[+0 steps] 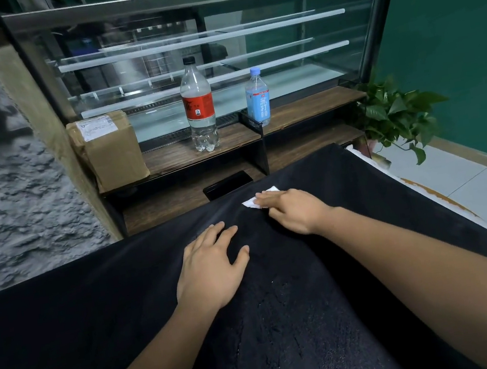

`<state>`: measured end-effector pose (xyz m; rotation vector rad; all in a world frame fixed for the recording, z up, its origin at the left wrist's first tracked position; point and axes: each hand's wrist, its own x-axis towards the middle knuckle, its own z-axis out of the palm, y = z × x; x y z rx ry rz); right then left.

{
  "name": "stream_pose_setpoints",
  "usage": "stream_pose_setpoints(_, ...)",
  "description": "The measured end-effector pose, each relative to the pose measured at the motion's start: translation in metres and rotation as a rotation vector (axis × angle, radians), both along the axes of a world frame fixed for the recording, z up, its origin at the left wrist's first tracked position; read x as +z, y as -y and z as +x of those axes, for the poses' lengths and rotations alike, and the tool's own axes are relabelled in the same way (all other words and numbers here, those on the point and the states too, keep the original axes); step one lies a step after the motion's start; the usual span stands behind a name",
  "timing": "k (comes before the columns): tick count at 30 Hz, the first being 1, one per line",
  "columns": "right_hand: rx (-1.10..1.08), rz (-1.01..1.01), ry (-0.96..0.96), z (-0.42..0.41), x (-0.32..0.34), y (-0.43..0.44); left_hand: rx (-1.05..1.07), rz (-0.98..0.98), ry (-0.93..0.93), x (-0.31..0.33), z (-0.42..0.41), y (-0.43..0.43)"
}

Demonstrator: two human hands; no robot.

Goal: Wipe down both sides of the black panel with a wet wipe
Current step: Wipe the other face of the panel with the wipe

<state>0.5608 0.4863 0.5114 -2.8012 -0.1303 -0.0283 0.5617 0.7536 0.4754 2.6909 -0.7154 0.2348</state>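
1. Large flat matte black panel (98, 312) fills the lower frame, lying across the foreground and running from bottom left up to the right, next to a pale bench (485, 192) edge at right.
2. Left hand (213, 268) lies flat on the panel, palm down, fingers spread, gripping nothing.
3. Right hand (292, 209) presses a small white wet wipe (252, 201) against the panel near its far edge; fingers flat on top of the wipe, not curled round it.
4. Damp streaks show on the panel surface below the hands.
5. Behind: dark wooden shelf (176, 156) in front of a glass display case (203, 50).
6. On the shelf: taped brown cardboard box (107, 149) at left, clear plastic bottle with red label (198, 105) in the middle, clear bottle with blue label and blue cap (258, 98) to its right.
7. Green leafy potted plant (397, 114) at right of the shelf, by the green wall.
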Motion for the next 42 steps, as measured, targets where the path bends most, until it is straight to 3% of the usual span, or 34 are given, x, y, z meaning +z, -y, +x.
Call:
stream_pose_setpoints(11,-0.235,-0.097,-0.038,0.02,0.0,0.059,0.006,-0.021,0.013,-0.003,0.001,0.0)
stream_pose_setpoints(21,-0.431,-0.058,-0.063,0.042,0.001,0.042,0.01,-0.029,-0.014,-0.001,-0.001,0.0)
stream_pose_setpoints(29,-0.382,-0.085,-0.038,0.049,-0.001,0.0,0.011,-0.035,-0.029,0.001,-0.003,0.001)
stream_pose_setpoints(42,-0.073,-0.045,-0.002,0.05,-0.005,-0.087,-0.013,-0.029,-0.015,-0.001,-0.002,0.001)
